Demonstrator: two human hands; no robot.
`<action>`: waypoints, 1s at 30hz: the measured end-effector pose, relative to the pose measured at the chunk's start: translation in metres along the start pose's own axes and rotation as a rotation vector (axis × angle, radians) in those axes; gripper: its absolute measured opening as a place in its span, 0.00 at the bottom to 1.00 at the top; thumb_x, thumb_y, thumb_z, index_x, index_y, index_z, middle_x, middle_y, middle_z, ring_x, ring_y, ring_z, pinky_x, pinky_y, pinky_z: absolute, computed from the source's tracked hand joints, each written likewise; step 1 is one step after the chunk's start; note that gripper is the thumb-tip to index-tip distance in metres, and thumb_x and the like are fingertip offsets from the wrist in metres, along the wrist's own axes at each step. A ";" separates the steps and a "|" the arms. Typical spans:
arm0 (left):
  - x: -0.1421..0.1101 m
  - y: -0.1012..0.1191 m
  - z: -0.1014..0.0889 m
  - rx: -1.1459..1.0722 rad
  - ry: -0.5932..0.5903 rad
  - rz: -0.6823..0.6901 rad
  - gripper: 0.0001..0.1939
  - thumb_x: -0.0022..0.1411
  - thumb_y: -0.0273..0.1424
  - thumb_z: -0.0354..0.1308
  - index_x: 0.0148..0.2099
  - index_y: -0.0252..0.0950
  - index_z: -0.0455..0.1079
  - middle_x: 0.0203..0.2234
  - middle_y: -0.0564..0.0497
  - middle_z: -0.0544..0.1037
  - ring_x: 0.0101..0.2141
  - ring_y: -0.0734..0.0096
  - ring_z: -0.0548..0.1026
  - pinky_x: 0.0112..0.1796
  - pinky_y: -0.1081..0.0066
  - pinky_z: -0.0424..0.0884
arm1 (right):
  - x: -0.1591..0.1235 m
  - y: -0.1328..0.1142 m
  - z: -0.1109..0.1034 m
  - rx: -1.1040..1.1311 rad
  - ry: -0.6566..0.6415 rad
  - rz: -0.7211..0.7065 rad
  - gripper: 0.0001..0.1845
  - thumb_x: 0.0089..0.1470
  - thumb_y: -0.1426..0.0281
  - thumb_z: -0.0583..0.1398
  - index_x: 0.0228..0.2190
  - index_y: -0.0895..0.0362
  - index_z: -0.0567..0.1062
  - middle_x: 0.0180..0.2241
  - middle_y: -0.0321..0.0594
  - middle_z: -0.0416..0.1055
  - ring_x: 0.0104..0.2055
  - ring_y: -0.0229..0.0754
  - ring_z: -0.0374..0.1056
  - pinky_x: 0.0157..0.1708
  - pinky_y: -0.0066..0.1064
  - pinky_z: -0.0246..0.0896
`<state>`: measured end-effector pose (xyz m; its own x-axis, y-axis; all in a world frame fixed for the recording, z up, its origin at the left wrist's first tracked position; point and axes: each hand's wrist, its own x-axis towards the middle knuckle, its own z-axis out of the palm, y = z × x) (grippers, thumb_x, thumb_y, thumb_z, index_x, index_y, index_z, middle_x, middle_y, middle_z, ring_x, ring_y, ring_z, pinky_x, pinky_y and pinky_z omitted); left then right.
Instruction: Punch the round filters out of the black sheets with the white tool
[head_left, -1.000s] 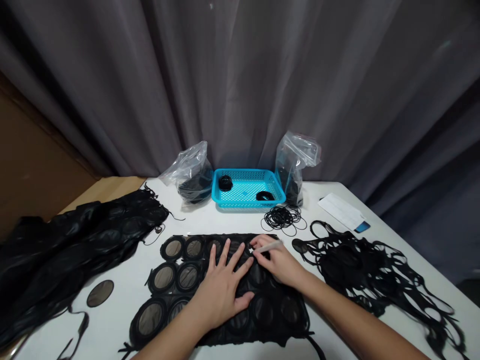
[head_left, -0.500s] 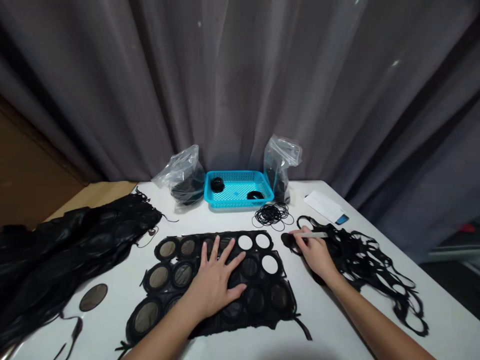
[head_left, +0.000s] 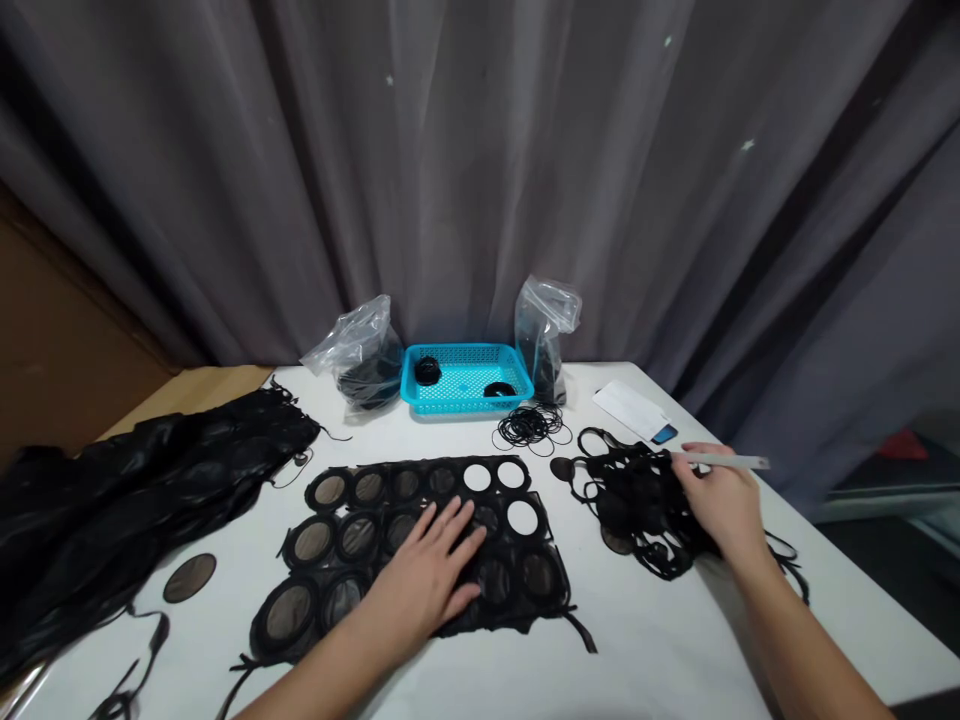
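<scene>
Left hand [head_left: 424, 570] flat, fingers spread, pinning the black mesh sheet [head_left: 405, 485] to the table [head_left: 660, 640]; right hand [head_left: 720, 505] pinches a white pen [head_left: 724, 461] above the tangled offcuts [head_left: 637, 510]. Ease that pressure and the sheet could slide, its cut edges snagging.

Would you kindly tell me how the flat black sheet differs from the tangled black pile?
The black sheet lies flat under the left hand; the tangled black pile is bunched by the right hand. The sheet shows round mesh discs; the pile is mainly looped strips. Both lie on the white table.
</scene>
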<state>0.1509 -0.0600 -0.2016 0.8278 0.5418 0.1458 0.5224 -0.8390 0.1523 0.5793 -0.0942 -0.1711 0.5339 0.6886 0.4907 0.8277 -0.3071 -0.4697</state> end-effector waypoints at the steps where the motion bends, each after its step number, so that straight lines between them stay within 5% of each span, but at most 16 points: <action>1: -0.003 0.007 0.001 0.003 -0.015 0.020 0.31 0.68 0.39 0.59 0.69 0.42 0.56 0.69 0.43 0.56 0.67 0.50 0.54 0.63 0.48 0.55 | -0.004 -0.010 -0.003 0.044 0.010 -0.034 0.18 0.51 0.55 0.54 0.27 0.56 0.74 0.38 0.52 0.76 0.38 0.53 0.71 0.43 0.43 0.63; 3: -0.008 0.018 0.002 0.022 -0.029 0.017 0.34 0.66 0.38 0.60 0.70 0.42 0.54 0.69 0.41 0.54 0.67 0.48 0.53 0.62 0.46 0.56 | -0.015 -0.038 -0.004 0.193 -0.113 -0.091 0.16 0.53 0.56 0.56 0.27 0.55 0.73 0.38 0.48 0.75 0.38 0.50 0.70 0.43 0.41 0.63; 7: -0.013 0.030 0.007 0.042 0.002 -0.031 0.33 0.67 0.38 0.59 0.70 0.43 0.54 0.70 0.40 0.52 0.67 0.47 0.52 0.62 0.44 0.56 | -0.053 -0.108 0.015 0.599 -0.634 -0.161 0.13 0.58 0.61 0.58 0.27 0.55 0.73 0.41 0.44 0.75 0.42 0.46 0.71 0.43 0.36 0.64; 11: -0.019 0.033 0.010 0.067 0.036 -0.064 0.33 0.67 0.37 0.58 0.70 0.39 0.54 0.69 0.37 0.51 0.68 0.46 0.51 0.61 0.43 0.57 | -0.085 -0.155 0.044 0.744 -0.902 -0.285 0.09 0.58 0.69 0.59 0.26 0.55 0.72 0.40 0.41 0.74 0.43 0.43 0.71 0.47 0.35 0.63; 17: -0.026 0.035 0.009 0.067 0.025 -0.080 0.36 0.65 0.35 0.60 0.71 0.39 0.52 0.70 0.37 0.50 0.68 0.46 0.50 0.61 0.45 0.59 | -0.093 -0.164 0.066 0.729 -0.972 -0.360 0.07 0.55 0.74 0.60 0.25 0.55 0.71 0.39 0.39 0.74 0.41 0.42 0.70 0.45 0.34 0.63; 25: -0.025 0.034 0.012 0.035 0.040 -0.089 0.36 0.64 0.34 0.61 0.71 0.40 0.53 0.70 0.38 0.49 0.68 0.45 0.50 0.61 0.43 0.59 | -0.089 -0.162 0.067 0.713 -0.987 -0.417 0.07 0.55 0.75 0.61 0.26 0.56 0.70 0.39 0.39 0.72 0.42 0.42 0.70 0.45 0.34 0.63; 30: -0.025 0.034 0.011 0.015 0.020 -0.082 0.37 0.63 0.33 0.61 0.71 0.40 0.52 0.70 0.38 0.49 0.68 0.43 0.50 0.61 0.42 0.58 | -0.104 -0.166 0.063 0.515 -0.906 -0.741 0.06 0.59 0.77 0.57 0.35 0.55 0.72 0.45 0.44 0.73 0.46 0.46 0.68 0.47 0.37 0.63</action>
<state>0.1503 -0.1026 -0.2110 0.7777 0.6097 0.1530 0.5917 -0.7922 0.1495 0.3756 -0.0736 -0.1899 -0.5007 0.8471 0.1783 0.6048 0.4897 -0.6280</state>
